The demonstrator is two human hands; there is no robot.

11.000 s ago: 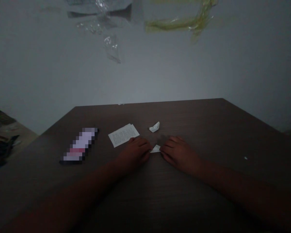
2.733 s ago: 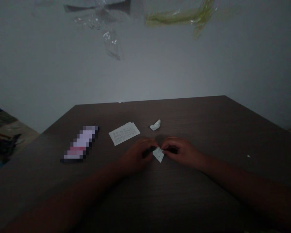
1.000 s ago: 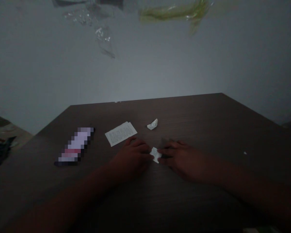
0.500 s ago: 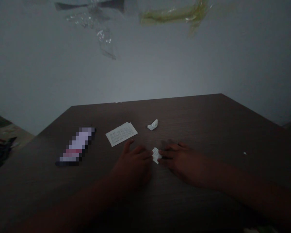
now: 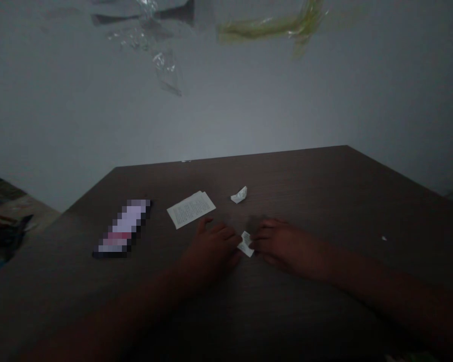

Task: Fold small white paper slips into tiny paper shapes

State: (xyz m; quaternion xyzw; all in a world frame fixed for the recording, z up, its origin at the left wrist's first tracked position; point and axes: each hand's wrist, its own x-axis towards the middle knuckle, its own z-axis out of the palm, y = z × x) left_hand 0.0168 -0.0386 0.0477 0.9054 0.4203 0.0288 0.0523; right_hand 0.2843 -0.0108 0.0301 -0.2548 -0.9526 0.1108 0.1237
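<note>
A small folded piece of printed paper (image 5: 245, 244) lies on the dark table between my hands. My left hand (image 5: 215, 249) has its fingers bent and closed on the paper's left edge. From the other side, the fingertips of my right hand (image 5: 277, 246) are pressed together on its right edge; the dim light hides their exact grip. Just beyond stands a little folded paper boat (image 5: 239, 194). Flat sheets of printed paper (image 5: 191, 209) lie in a small stack past my left hand.
A phone (image 5: 124, 226), its screen pixelated, lies on the left of the wood-grain table (image 5: 294, 176). One tiny white scrap (image 5: 384, 238) is at the right. Behind the table rises a pale wall (image 5: 226, 110) with clear and yellow tape (image 5: 264, 31). Blurred items sit beyond the left edge.
My right hand's fingers have drawn closer together on the folded paper, and the paper has turned slightly. The whole view has shifted a little.
</note>
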